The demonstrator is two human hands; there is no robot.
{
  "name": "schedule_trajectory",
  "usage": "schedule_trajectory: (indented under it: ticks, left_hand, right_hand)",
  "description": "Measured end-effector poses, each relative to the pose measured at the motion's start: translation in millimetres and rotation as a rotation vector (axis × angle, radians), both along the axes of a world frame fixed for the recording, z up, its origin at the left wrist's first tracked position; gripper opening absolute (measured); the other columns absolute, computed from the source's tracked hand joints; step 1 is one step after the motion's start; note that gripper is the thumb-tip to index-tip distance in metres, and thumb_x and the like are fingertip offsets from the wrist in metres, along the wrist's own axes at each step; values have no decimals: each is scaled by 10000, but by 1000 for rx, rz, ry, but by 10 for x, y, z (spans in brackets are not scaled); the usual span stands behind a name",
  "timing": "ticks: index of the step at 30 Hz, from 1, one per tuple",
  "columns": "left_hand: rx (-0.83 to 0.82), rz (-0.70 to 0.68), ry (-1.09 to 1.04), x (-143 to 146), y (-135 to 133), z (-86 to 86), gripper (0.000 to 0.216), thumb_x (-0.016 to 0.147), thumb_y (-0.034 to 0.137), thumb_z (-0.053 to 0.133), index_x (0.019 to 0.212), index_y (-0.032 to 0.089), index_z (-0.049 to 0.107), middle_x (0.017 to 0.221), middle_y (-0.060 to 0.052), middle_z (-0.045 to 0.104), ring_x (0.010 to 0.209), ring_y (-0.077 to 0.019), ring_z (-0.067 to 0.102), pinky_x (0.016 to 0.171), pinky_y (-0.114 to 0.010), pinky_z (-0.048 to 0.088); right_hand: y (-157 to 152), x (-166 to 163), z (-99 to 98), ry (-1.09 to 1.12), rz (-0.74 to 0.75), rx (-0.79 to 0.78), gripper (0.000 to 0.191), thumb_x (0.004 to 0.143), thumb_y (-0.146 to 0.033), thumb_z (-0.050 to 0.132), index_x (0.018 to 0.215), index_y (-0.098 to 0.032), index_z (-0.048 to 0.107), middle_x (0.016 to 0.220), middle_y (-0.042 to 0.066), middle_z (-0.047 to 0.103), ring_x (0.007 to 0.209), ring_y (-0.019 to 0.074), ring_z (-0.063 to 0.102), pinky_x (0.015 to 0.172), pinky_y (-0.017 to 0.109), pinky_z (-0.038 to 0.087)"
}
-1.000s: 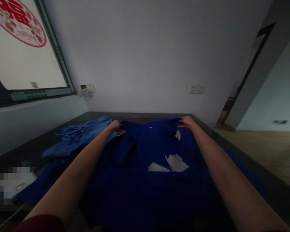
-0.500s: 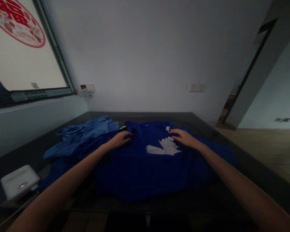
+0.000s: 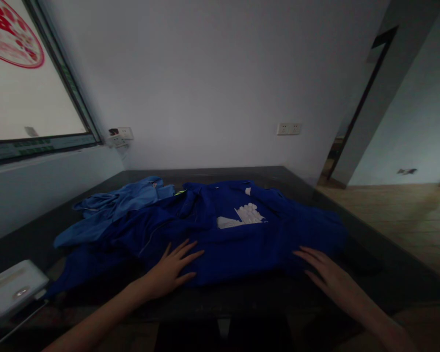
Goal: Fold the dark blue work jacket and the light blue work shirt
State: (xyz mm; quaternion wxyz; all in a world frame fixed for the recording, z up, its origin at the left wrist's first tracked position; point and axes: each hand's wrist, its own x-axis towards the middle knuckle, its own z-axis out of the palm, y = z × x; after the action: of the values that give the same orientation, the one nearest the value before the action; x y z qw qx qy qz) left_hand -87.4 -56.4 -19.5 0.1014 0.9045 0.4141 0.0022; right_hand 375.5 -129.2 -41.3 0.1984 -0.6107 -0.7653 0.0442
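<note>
A dark blue shirt (image 3: 220,244) with a white print (image 3: 242,216) lies spread on a dark table (image 3: 352,274). My left hand (image 3: 172,271) rests flat on the shirt's near hem, fingers spread and open. My right hand (image 3: 324,274) lies flat at the shirt's near right corner, fingers stretched out, holding nothing. A lighter blue garment (image 3: 113,208) lies crumpled at the back left, touching the dark shirt.
A white box-like device (image 3: 12,288) with a cable sits at the table's near left corner. Wall sockets (image 3: 289,128) are on the back wall, and a window (image 3: 22,98) is at left. A doorway and wooden floor (image 3: 407,215) lie to the right.
Both hands let go of the shirt's far edge and slid back over it to the near hem. The shirt now lies flat, and the view shifted slightly right.
</note>
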Motion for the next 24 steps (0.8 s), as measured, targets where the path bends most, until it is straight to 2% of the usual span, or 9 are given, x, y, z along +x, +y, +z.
schedule_trajectory:
  ticks: [4,8,10,12,15,18,21,24]
  left_hand:
    - [28,16,-23,-83,329,-45,520,931,461,395,1435,386,290,1533,-78,253,1383,-353,248,1033,-688,193]
    - [79,27,-138,-174,552,-140,435,935,339,417,1369,318,441,1477,-60,375,1337,-256,367,1096,-503,275]
    - [86,71,-240,-194,613,-147,379,930,315,407,1270,248,557,1385,-68,497,1249,-221,476,1070,-406,347]
    - [71,152,-354,-201,654,-83,362,931,345,372,1126,198,639,1199,-74,636,1071,-213,598,969,-360,442]
    - [120,301,-501,-197,718,169,402,912,418,346,965,169,657,942,-64,703,841,-216,641,809,-323,493]
    - [225,394,-579,-171,794,552,450,893,486,330,879,152,632,861,-62,684,807,-219,615,788,-309,477]
    - [166,319,-566,-137,845,905,437,879,514,355,932,161,607,911,-44,670,858,-204,599,818,-287,466]
    - [-80,174,-414,-112,845,1061,397,856,503,426,1022,193,609,1022,-21,666,926,-192,599,853,-265,455]
  right_hand:
    - [282,-104,129,73,-4,101,247,859,-352,472,1017,-220,608,1199,115,610,1092,263,586,970,437,450]
    - [407,-123,299,219,-75,282,248,874,-450,462,870,-223,561,1033,94,657,962,263,627,874,437,482]
    - [373,-123,365,245,-89,381,260,873,-468,469,841,-224,554,1025,85,653,951,261,622,853,437,480]
    - [302,-122,428,254,-87,465,249,873,-458,486,820,-227,562,1018,76,651,947,251,613,847,429,475]
    - [197,-106,526,325,-126,599,222,865,-434,523,791,-231,574,967,59,657,918,230,609,845,418,473]
    - [148,-78,624,459,-205,687,217,839,-438,565,776,-231,579,954,50,657,929,221,606,847,409,476]
    - [137,-67,707,609,-269,717,217,814,-445,596,783,-230,579,948,56,661,925,214,618,827,385,494]
    - [124,-52,746,682,-292,723,209,805,-438,609,816,-231,582,973,66,668,960,217,621,850,381,495]
